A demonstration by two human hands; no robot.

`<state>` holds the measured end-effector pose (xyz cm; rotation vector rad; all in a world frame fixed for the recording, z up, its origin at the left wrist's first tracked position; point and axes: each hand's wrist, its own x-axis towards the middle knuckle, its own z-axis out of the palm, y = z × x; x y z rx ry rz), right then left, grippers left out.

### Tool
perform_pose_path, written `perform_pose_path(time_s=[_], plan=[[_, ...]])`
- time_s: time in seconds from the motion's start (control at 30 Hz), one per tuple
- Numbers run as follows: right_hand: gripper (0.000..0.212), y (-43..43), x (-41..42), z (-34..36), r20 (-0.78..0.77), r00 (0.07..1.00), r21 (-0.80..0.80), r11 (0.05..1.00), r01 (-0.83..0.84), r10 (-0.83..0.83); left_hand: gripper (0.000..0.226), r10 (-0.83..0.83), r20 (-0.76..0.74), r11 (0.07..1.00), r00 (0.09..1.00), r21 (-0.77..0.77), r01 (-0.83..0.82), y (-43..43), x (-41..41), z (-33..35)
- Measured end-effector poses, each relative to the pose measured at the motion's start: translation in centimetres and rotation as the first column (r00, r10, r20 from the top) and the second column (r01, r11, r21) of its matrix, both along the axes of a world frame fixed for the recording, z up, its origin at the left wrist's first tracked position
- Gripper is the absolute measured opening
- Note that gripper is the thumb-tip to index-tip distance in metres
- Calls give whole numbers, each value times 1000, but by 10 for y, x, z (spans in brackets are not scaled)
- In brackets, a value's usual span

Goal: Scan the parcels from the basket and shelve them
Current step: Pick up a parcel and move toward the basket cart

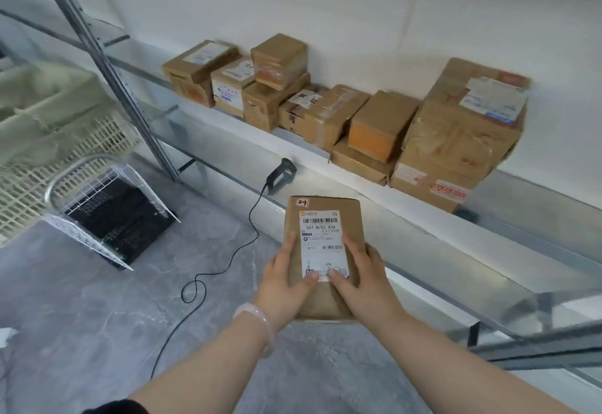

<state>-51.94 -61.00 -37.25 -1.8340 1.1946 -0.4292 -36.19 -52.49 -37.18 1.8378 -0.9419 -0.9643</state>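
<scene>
parcel depot: metal shelving [423, 228], labelled cartons [462, 133], scanner [280, 171]

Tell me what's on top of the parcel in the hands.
A white shipping label and a small handwritten sticker lie on the parcel; thumbs of the left hand and right hand press the label's near end. The parcel's underside is covered.

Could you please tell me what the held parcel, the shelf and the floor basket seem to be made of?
Parcel: matte brown cardboard, creased edges; white paper label.
Shelf: probably galvanised steel, grey with dull sheen.
Basket: white-coated wire, grid visible; black inside unclear.
</scene>
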Motion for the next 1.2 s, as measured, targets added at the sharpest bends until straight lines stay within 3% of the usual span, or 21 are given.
perform_pose_path(time_s=[0.47,0.87,1.2], plan=[[69,-6,221,-27,26,988,11,989,-149,149,76,156,-24,988,988,24,-155,21,204,-16],[70,-124,352,-89,-56,976,57,977,-206,210,86,167,2,983,986,70,-167,-93,332,-92],[70,-196,446,-181,-106,988,95,991,-99,109,89,115,39,987,993,112,-119,-178,431,-195]])
